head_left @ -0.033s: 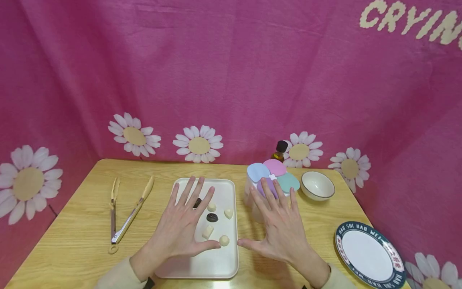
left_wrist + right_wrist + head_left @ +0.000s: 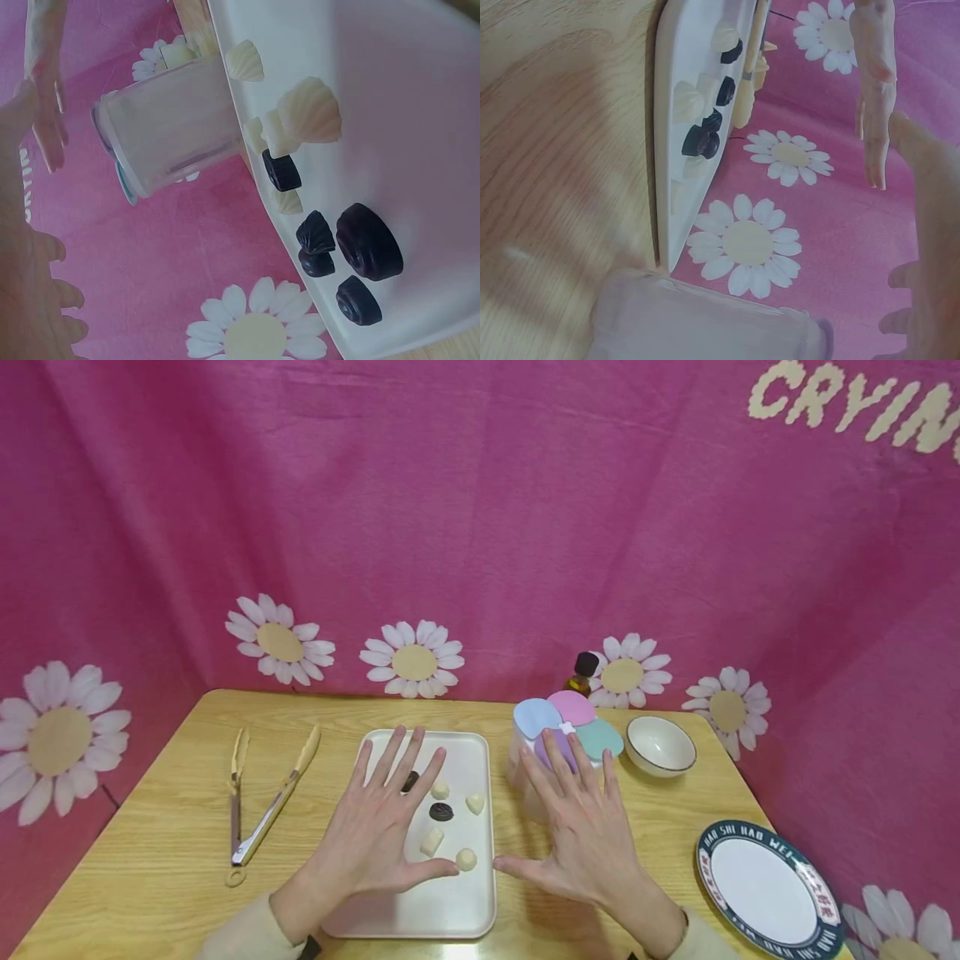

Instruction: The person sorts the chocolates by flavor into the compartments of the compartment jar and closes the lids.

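My left hand (image 2: 367, 839) hovers palm down over a white tray (image 2: 442, 914), fingers spread and holding nothing. On the tray lie several small moulded chocolates: cream ones such as a round piece (image 2: 467, 859) and a shell (image 2: 311, 110), and dark ones such as an oval (image 2: 441, 812). The left hand hides part of them in the head view. My right hand (image 2: 588, 843), also spread and bare, is to the tray's right. Its fingertips overlap a clear container (image 2: 534, 806) with petal-shaped lids in blue, pink, green and purple. Both thumbs point toward each other.
Metal tongs (image 2: 262, 827) with beige tips lie spread on the left of the wooden table (image 2: 150, 827). A small dark-capped bottle (image 2: 583, 672) stands behind the container. To the right are a white bowl (image 2: 661, 746) and a dark-rimmed plate (image 2: 761, 889). Pink cloth (image 2: 480, 527) hangs around the table.
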`<action>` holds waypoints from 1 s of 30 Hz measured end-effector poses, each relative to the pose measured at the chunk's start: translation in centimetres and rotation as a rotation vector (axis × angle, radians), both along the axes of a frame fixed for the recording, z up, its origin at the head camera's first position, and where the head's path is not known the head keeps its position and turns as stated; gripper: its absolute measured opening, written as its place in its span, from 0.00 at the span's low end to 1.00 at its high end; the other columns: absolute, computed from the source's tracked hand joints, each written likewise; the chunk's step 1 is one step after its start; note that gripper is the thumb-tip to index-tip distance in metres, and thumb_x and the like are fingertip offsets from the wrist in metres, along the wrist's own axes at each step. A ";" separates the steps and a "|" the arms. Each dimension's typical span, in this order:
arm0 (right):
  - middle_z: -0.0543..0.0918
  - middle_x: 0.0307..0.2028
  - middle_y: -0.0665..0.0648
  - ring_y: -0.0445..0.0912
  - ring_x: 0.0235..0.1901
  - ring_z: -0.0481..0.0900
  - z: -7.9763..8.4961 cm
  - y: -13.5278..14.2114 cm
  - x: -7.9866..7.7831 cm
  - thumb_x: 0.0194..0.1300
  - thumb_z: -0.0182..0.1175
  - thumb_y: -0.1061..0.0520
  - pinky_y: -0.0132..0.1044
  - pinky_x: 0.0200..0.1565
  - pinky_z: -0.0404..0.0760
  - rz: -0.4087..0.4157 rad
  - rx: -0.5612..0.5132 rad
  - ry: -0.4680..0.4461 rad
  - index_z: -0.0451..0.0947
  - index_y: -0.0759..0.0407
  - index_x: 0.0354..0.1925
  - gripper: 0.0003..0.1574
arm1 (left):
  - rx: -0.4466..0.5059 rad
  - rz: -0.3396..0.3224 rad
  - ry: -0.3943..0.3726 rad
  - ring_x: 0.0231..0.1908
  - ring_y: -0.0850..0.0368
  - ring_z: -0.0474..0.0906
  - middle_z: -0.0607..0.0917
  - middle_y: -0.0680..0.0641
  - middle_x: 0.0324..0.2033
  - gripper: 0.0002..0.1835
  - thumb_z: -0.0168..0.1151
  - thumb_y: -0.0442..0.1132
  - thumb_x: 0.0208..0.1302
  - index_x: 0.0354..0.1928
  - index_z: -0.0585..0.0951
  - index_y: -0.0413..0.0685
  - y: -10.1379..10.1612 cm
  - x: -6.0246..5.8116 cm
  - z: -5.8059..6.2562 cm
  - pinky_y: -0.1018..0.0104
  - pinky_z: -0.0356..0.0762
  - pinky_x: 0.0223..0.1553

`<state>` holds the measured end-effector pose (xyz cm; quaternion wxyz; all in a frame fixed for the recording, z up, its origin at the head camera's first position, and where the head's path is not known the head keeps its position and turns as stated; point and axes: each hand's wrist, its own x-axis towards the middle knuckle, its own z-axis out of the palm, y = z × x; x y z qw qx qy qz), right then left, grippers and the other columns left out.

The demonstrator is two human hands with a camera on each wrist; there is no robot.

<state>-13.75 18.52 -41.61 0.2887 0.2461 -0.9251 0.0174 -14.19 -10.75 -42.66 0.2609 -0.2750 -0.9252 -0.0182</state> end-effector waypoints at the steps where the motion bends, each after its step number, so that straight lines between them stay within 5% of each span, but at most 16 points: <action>1: 0.60 0.82 0.62 0.65 0.80 0.58 0.0 0.0 0.0 0.52 0.25 0.00 0.76 0.73 0.57 -0.001 0.003 -0.001 0.60 0.47 0.82 0.79 | -0.001 0.000 0.001 0.83 0.37 0.52 0.57 0.38 0.83 0.71 0.59 0.90 0.40 0.82 0.62 0.53 0.0 0.0 0.0 0.30 0.55 0.77; 10: 0.59 0.83 0.60 0.65 0.80 0.58 0.2 0.0 0.0 0.53 0.24 0.01 0.74 0.74 0.56 -0.006 0.010 0.005 0.60 0.47 0.82 0.78 | -0.003 -0.006 0.014 0.83 0.37 0.54 0.57 0.38 0.83 0.70 0.52 0.92 0.44 0.83 0.61 0.52 -0.2 0.0 -0.3 0.31 0.55 0.77; 23: 0.64 0.80 0.63 0.66 0.78 0.63 0.3 0.2 -0.2 0.56 0.23 0.03 0.72 0.73 0.59 0.022 -0.003 0.037 0.64 0.51 0.80 0.76 | 0.005 -0.023 0.001 0.82 0.37 0.54 0.58 0.37 0.83 0.70 0.58 0.89 0.43 0.83 0.61 0.52 -0.3 0.0 -0.1 0.31 0.58 0.76; 30: 0.68 0.78 0.65 0.67 0.74 0.67 0.8 2.1 -0.9 0.64 0.31 0.08 0.71 0.70 0.66 0.099 -0.086 0.018 0.67 0.55 0.78 0.69 | 0.034 -0.130 -0.138 0.83 0.40 0.56 0.60 0.40 0.83 0.62 0.63 0.80 0.56 0.83 0.59 0.51 0.6 -0.7 1.1 0.38 0.60 0.78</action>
